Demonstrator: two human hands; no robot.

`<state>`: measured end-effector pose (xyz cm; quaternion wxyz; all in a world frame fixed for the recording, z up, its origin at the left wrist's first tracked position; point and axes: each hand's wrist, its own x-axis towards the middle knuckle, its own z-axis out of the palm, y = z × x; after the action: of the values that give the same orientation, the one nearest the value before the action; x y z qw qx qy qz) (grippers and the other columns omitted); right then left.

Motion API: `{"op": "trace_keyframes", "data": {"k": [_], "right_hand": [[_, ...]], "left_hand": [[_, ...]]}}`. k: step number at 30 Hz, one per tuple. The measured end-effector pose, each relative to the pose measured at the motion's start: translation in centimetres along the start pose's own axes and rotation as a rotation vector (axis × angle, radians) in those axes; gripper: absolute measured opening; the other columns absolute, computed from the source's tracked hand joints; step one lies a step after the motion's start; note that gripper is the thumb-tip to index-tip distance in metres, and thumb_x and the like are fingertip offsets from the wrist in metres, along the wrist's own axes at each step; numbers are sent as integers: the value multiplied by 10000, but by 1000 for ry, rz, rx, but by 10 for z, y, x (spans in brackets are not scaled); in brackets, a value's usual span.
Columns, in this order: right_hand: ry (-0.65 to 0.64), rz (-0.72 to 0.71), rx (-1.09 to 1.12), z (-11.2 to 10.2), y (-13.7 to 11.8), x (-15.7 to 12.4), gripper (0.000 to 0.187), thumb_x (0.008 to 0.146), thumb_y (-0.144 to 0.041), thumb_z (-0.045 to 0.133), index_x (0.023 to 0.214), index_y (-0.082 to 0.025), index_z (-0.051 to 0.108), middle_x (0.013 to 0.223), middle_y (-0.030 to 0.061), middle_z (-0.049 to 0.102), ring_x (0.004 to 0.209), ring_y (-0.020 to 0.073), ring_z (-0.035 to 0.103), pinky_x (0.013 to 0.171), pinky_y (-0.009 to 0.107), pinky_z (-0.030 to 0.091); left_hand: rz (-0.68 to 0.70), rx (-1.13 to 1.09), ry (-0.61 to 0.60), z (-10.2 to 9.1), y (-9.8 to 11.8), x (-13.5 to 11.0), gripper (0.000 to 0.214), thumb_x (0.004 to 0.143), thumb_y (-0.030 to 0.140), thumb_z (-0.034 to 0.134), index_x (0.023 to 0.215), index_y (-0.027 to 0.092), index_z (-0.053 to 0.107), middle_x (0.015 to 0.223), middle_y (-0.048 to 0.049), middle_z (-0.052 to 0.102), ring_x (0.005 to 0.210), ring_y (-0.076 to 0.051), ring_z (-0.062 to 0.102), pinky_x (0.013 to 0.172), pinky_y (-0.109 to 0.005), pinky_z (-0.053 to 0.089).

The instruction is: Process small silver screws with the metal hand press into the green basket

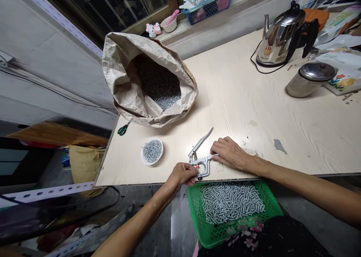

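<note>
A metal hand press tool (200, 156) lies near the front edge of the pale wooden table (254, 110), its upper lever raised. My left hand (182, 174) is pinched at the tool's jaw, fingers closed on something too small to make out. My right hand (229, 152) rests on the lower handle, fingers curled over it and holding it down. A small white bowl (152, 151) of little metal screws stands left of the tool. Just below the table edge, a green basket (208, 230) on my lap holds many more of the same metal parts.
A large open paper sack (124, 84) full of metal parts stands at the table's back left, with green-handled scissors (123, 129) beside it. A steel kettle (284, 35) with its cord, and a lidded steel pot (310, 79), sit at the right. A blue basket (208, 5) is on the windowsill.
</note>
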<state>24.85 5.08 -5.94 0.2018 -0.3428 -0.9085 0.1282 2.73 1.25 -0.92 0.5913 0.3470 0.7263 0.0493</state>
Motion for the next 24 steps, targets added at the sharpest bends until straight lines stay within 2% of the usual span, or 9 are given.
{"op": "trace_keyframes", "data": {"k": [4,7,9,12,14,15,19,21,24], "right_hand": [[-13,40,-111,-7,15,21,180,921,-237,514,1095,-208,554,1039,43,611,889,206,436,724,336,252],[-68,-4,-250,-4,25,38,124,920,-185,501,1003,-213,588,957,38,610,887,212,424,711,342,236],[-85,-39,-307,-1,28,45,118,922,-160,485,937,-207,592,910,35,599,877,209,422,713,345,235],[-85,-52,-335,2,28,49,131,920,-136,473,932,-202,585,905,37,587,866,209,423,711,347,245],[-101,-44,-332,2,27,50,148,918,-115,456,917,-193,582,915,44,582,858,210,425,709,348,259],[-113,-41,-323,2,27,51,160,918,-104,444,901,-188,579,920,50,580,855,210,426,708,348,268],[-143,-45,-233,2,31,55,220,932,-93,367,836,-190,539,921,76,569,831,211,432,680,345,311],[-138,-78,-163,2,36,58,243,943,-100,327,816,-205,507,915,76,562,818,212,434,676,349,332],[-121,-142,-39,-1,40,67,258,955,-111,293,792,-224,458,911,59,552,815,206,437,715,354,366]], "left_hand": [[-4,78,26,6,2,-3,165,713,225,663,593,160,569,419,24,547,379,-97,507,437,-213,444],[83,214,90,10,1,-11,164,743,224,620,606,157,561,468,21,550,440,-118,542,475,-238,466],[284,354,263,17,-4,-20,138,777,220,582,656,154,580,582,-11,602,546,-148,592,543,-276,499],[746,519,519,39,-19,-36,107,845,184,509,827,160,612,855,-70,659,817,-194,639,726,-339,539],[994,585,575,59,-30,-41,140,863,123,475,910,165,600,1013,-96,649,990,-201,618,854,-359,532],[1067,616,604,69,-36,-40,154,861,91,468,922,164,589,1063,-105,638,1043,-201,603,895,-360,525],[1207,714,786,95,-55,-22,202,836,14,471,962,146,559,1134,-138,619,1150,-219,568,944,-369,527],[1271,725,862,98,-62,-11,224,824,-1,478,984,137,552,1130,-146,629,1180,-229,554,957,-384,526],[1313,728,883,97,-69,-3,231,812,-13,489,987,125,552,1124,-156,643,1196,-234,550,977,-390,517]]}}
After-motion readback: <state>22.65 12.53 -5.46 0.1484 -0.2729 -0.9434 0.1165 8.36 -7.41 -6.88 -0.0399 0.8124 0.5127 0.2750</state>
